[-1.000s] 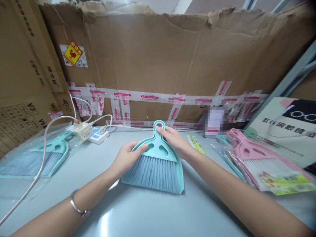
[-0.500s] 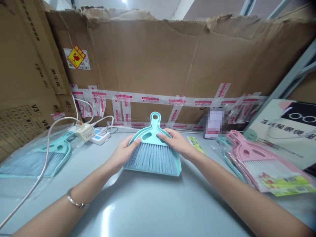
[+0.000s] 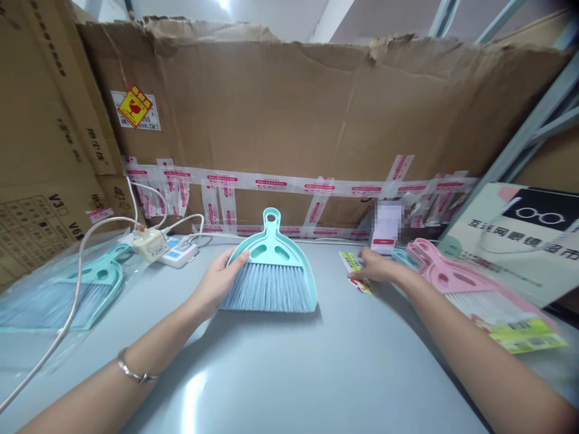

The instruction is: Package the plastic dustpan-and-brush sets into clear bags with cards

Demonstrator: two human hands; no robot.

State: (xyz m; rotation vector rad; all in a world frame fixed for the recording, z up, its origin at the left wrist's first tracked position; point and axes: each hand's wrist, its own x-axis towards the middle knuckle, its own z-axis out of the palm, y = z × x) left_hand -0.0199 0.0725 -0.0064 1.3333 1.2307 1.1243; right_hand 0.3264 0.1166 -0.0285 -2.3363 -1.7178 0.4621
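Note:
A turquoise dustpan (image 3: pixel 311 274) stands tilted near the middle of the table, with a matching brush (image 3: pixel 274 286) nested in it, grey-blue bristles downward. My left hand (image 3: pixel 221 277) grips the set by its left edge, thumb over the front. Farther right, my right hand (image 3: pixel 375 266) is at a small yellow-green label card (image 3: pixel 349 261) on the table. Its thumb and fingers are apart, over and beside the card; whether they touch it I cannot tell.
Pink dustpan-and-brush sets (image 3: pixel 446 274) lie at the right, by a printed white box (image 3: pixel 511 247) and a phone (image 3: pixel 386 226). A bagged turquoise set (image 3: pixel 97 277), cable (image 3: pixel 79 271) and power strip (image 3: pixel 178 252) are at the left. Cardboard (image 3: pixel 271 114) stands behind.
My right hand has let go of the dustpan's right side and moved right to the label card. My left hand still holds the set, which leans a little differently.

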